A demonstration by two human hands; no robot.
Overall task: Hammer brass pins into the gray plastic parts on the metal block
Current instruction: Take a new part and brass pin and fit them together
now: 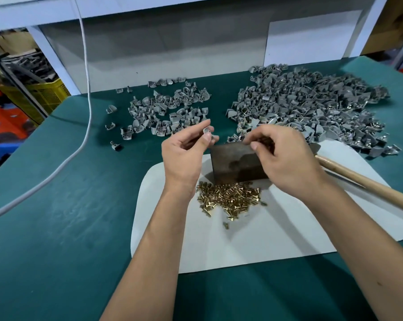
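Observation:
My left hand point(184, 149) pinches a small gray plastic part point(207, 131) between thumb and fingers, held up just left of the dark metal block point(235, 163). The block stands on a pale mat point(254, 237). My right hand point(281, 156) hovers over the block's right end with fingers curled round several brass pins point(266, 142). A heap of loose brass pins point(228, 200) lies on the mat in front of the block. A hammer with a wooden handle point(367, 184) lies to the right, its head hidden behind my right hand.
Two piles of gray plastic parts lie on the green table: a smaller one point(165, 112) at the back centre and a large one point(311, 105) at the back right. A white cable point(84, 126) hangs down and trails across the left side. Crates stand beyond the table's left edge.

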